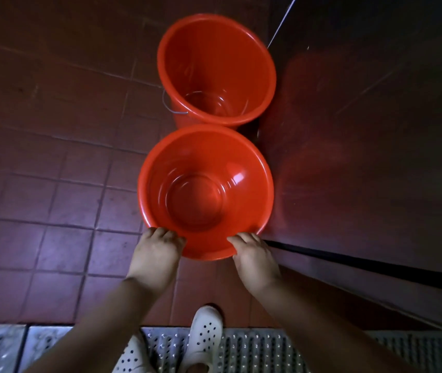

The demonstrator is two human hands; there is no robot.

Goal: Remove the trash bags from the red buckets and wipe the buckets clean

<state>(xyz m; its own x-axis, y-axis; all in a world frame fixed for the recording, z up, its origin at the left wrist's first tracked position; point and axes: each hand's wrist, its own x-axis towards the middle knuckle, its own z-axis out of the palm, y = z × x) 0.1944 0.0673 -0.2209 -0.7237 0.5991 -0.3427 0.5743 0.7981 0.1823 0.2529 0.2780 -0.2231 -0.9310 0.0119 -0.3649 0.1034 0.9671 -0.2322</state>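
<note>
Both hands, left hand (158, 251) and right hand (252, 254), gripped the near bucket (205, 189) rim on the floor; both buckets apparently held no bags, so wiping seemed next, requiring a cloth

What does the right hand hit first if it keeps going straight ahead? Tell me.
The right hand already grips the near bucket's rim. Pushed straight on, it would drive that bucket into the far bucket just behind it; their gap is unclear.
</note>
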